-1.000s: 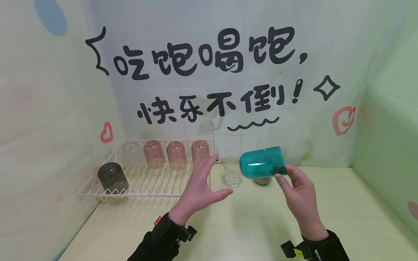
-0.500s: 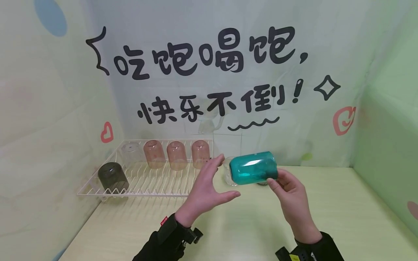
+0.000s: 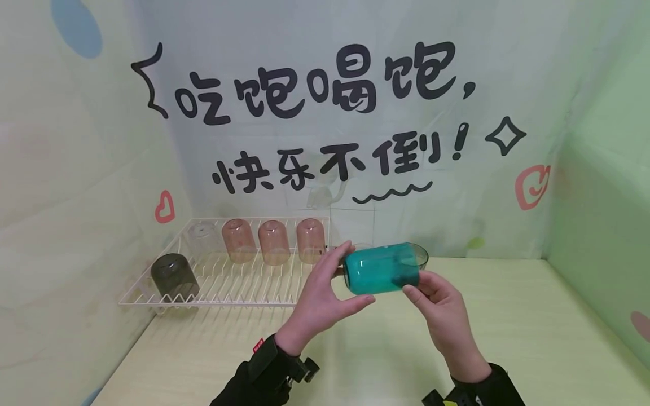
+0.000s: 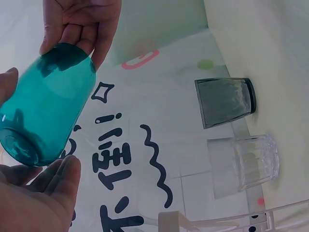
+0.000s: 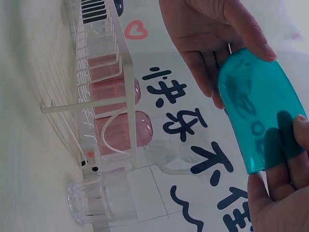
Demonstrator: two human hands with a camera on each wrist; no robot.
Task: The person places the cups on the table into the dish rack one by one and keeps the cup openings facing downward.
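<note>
A translucent teal cup (image 3: 378, 268) lies nearly level in the air, its rim to the right. My right hand (image 3: 447, 324) pinches the rim, and its fingers show through the teal wall in the right wrist view. At the base end, my left hand (image 3: 320, 299) is spread in a wide curve, thumb below and fingers above. The left thumb (image 4: 7, 84) and fingers lie at or very near the cup wall; whether they touch it I cannot tell. Behind the teal cup stand a grey cup (image 4: 224, 101) and a clear cup (image 4: 246, 164), both upright.
On the left a white wire rack (image 3: 244, 304) holds upside-down cups: a dark grey cup (image 3: 175, 276), a clear cup (image 3: 203, 234) and three pink cups (image 3: 274, 242). The pale table (image 3: 508, 321) meets a printed cloth backdrop (image 3: 457, 225) with black lettering.
My right hand has brought the teal cup left and slightly down until its base sits between the left thumb and fingers. The left hand has shifted slightly right, its spread much the same.
</note>
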